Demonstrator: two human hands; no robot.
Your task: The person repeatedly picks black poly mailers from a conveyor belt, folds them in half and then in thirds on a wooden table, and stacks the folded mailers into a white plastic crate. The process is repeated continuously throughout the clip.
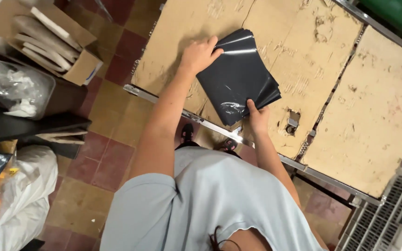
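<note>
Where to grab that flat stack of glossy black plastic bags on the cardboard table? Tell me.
Take the stack of glossy black plastic bags by its fanned near edge, coming from the table's front, as the right hand does; the left hand steadies the far corner. It lies flat, so pinch its edges.

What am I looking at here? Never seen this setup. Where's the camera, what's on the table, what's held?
There is no machine: one head-worn camera looks down at a person's two bare hands. The surface is a metal-framed table covered with worn cardboard sheets. On it lies a stack of dark glossy plastic bags. The left hand presses the stack's upper left corner; the right hand pinches its lower edge, thumb on top. To the left, on the tiled floor, stands an open cardboard box of pale flat pieces.
</note>
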